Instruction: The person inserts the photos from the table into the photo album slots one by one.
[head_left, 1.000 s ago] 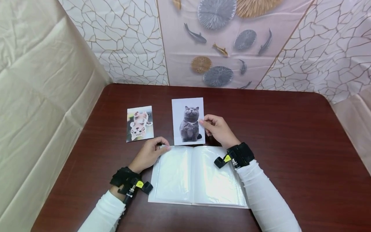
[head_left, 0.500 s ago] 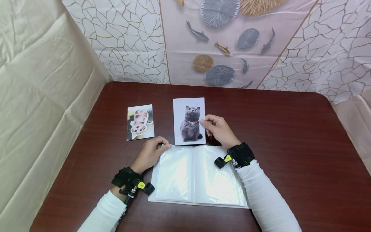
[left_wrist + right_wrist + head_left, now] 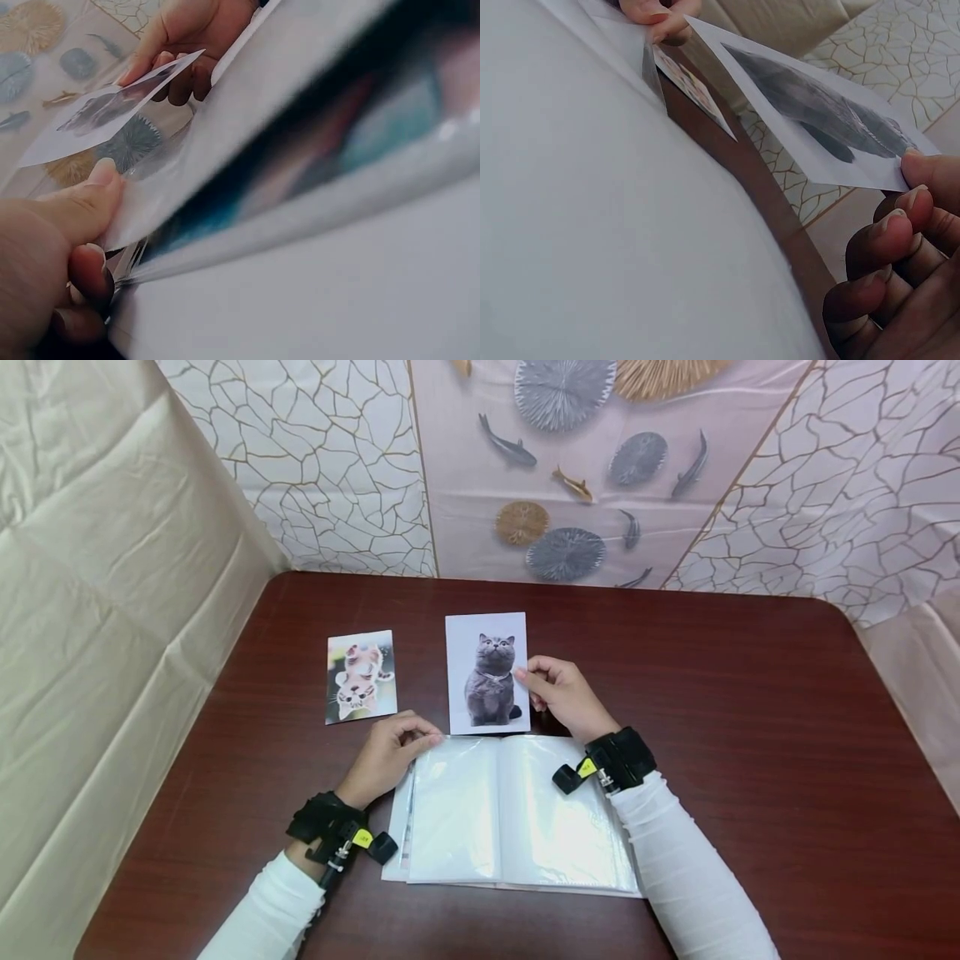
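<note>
A photo album with clear plastic sleeves lies open on the table. My left hand pinches the top left corner of a sleeve page, which is lifted a little off the pages under it. A grey cat photo with a white background is held by its right edge between the thumb and fingers of my right hand, just above the album's far edge. In the left wrist view a colourful picture shows blurred between the pages. A smaller kitten photo lies to the left, upside down.
The dark red-brown table extends to the right of the album. A patterned cloth backdrop hangs behind it, and a cream cloth drapes along the left side.
The left album page has lifted at its left edge and moved slightly right under my left fingers, baring more page edges beneath. My right hand and the cat photo have barely moved.
</note>
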Available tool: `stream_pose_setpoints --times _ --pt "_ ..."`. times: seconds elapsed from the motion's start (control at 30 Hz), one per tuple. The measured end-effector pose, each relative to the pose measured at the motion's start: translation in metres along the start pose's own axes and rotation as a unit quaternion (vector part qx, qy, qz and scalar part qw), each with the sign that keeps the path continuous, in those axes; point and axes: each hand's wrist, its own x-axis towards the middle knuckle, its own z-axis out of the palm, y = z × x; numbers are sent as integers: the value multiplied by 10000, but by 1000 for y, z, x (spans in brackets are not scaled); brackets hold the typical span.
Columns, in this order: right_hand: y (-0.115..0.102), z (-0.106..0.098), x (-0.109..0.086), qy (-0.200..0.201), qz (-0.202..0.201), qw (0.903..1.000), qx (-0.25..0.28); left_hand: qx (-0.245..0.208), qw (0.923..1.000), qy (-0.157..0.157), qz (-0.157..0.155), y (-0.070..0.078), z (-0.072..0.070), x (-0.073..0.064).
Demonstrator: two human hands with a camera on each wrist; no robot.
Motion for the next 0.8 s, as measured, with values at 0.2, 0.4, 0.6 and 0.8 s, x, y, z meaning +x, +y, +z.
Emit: stream_pose_setpoints --times 0.2,0.4,0.6,0.8 --pt "3 -1 2 66 63 10000 12 37 9999 -103 79 -2 -1 0" --pt "3 -1 2 48 41 10000 2 192 9993 -316 8 -2 -5 1" --pt "3 0 3 -78 -40 9999 -142 223 9984 -453 -234 -2 -9 2" --pt "2 1 4 -328 -70 9988 -352 63 9976 -548 -430 0 -10 1"
